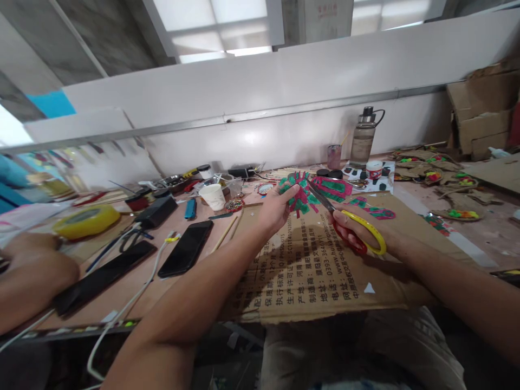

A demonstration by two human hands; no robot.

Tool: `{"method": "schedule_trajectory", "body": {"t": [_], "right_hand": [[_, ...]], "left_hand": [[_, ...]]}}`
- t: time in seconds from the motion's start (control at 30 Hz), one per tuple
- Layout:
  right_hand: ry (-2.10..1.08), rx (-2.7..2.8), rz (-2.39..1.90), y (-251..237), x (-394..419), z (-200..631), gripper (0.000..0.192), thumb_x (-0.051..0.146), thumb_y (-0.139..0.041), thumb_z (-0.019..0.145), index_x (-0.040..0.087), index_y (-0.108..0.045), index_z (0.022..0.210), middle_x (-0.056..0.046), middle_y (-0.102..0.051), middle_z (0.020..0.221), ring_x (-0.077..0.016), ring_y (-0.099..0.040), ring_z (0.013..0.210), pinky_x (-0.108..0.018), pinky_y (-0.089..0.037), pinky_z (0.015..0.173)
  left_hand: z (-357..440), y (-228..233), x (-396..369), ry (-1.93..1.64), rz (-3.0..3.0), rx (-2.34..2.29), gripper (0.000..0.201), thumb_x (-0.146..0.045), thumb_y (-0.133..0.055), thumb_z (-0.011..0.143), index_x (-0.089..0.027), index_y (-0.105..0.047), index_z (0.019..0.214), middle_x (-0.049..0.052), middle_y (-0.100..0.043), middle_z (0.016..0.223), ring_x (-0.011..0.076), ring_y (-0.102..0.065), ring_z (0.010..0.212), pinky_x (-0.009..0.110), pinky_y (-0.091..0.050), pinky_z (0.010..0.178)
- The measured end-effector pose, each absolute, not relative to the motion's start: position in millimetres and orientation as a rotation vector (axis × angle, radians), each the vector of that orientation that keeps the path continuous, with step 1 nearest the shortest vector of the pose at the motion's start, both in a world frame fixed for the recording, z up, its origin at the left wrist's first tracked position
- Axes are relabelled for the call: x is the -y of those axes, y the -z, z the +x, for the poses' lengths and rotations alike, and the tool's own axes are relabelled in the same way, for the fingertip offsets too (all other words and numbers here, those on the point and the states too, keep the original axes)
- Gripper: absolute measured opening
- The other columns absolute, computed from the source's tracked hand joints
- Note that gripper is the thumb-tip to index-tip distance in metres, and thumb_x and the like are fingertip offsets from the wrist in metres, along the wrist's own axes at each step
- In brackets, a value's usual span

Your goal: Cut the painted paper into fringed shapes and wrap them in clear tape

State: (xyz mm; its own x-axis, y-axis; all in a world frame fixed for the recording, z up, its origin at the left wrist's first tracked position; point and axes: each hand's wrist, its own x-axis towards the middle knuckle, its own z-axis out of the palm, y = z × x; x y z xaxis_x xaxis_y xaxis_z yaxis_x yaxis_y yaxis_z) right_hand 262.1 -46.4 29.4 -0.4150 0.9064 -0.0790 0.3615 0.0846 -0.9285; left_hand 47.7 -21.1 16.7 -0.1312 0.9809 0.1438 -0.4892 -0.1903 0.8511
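My left hand (276, 208) pinches a green and magenta painted cutout (299, 201) with a fringed edge, held up over a printed cardboard sheet (284, 292). In my right hand (345, 223) are scissors (371, 230) with a yellow and a red handle loop. Their blades point up and left, with the tips at the cutout's right edge; whether they touch it I cannot tell. Just behind lies another painted piece, a green and magenta rectangle (331, 187). A longer painted strip (374, 209) rests on the cardboard to the right.
Left of the cardboard lie a black phone (186, 249), a white cable (152, 265) and a paper cup (212, 197). Another person's arm (36, 271) reaches in at far left, near yellow tape (86, 221). A water bottle (363, 141) stands behind, with brown decorated pieces (455, 184) at right.
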Motion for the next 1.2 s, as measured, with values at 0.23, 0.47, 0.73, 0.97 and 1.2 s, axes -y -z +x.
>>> {"method": "schedule_trajectory", "body": {"t": [0.23, 0.47, 0.73, 0.97, 1.2], "right_hand": [[-1.508, 1.759, -1.171, -34.8, 51.0, 257.4, 0.053, 0.066, -0.055, 0.087, 0.025, -0.044, 0.056, 0.002, -0.041, 0.045, -0.0092, -0.031, 0.039, -0.026, -0.028, 0.038], [-1.410, 1.901, -1.161, -45.2, 51.9, 256.6, 0.053, 0.072, -0.067, 0.070, 0.026, -0.042, 0.062, 0.003, -0.043, 0.048, -0.0101, -0.033, 0.040, -0.026, -0.028, 0.037], [-1.399, 1.940, -1.159, -23.1, 36.3, 263.6, 0.043, 0.057, -0.060, 0.086, 0.025, -0.046, 0.062, 0.003, -0.045, 0.048, -0.0095, -0.038, 0.037, -0.024, -0.032, 0.036], [-1.492, 1.868, -1.243, -9.8, 21.0, 264.4, 0.032, 0.052, -0.065, 0.081, 0.026, -0.050, 0.070, 0.004, -0.054, 0.052, -0.0108, -0.044, 0.036, -0.022, -0.034, 0.033], [-1.535, 1.805, -1.191, -11.9, 26.0, 262.5, 0.035, 0.057, -0.063, 0.084, 0.025, -0.053, 0.074, 0.004, -0.053, 0.053, -0.0116, -0.044, 0.038, -0.025, -0.033, 0.036]], "left_hand": [[48.5, -23.2, 23.5, -1.608, 0.919, -0.802, 0.040, -0.022, -0.097, 0.055, -0.018, -0.062, 0.074, -0.004, -0.067, 0.068, 0.0096, -0.062, 0.056, 0.022, -0.054, 0.055], [47.6, -25.2, 23.8, -1.634, 0.894, -0.802, 0.040, -0.019, -0.096, 0.054, -0.018, -0.062, 0.074, -0.005, -0.068, 0.068, 0.0081, -0.062, 0.055, 0.019, -0.054, 0.054], [40.7, -24.9, 19.0, -1.701, 0.827, -0.818, 0.033, -0.016, -0.093, 0.060, -0.019, -0.064, 0.077, -0.004, -0.069, 0.068, 0.0100, -0.064, 0.056, 0.021, -0.051, 0.051], [28.8, -19.7, 10.1, -1.735, 0.851, -0.814, 0.034, -0.018, -0.093, 0.061, -0.019, -0.065, 0.079, -0.004, -0.069, 0.069, 0.0086, -0.061, 0.053, 0.019, -0.047, 0.045], [38.0, -19.5, 16.8, -1.669, 0.909, -0.826, 0.038, -0.018, -0.096, 0.056, -0.019, -0.067, 0.081, -0.002, -0.073, 0.075, 0.0101, -0.066, 0.060, 0.020, -0.055, 0.056]]}}
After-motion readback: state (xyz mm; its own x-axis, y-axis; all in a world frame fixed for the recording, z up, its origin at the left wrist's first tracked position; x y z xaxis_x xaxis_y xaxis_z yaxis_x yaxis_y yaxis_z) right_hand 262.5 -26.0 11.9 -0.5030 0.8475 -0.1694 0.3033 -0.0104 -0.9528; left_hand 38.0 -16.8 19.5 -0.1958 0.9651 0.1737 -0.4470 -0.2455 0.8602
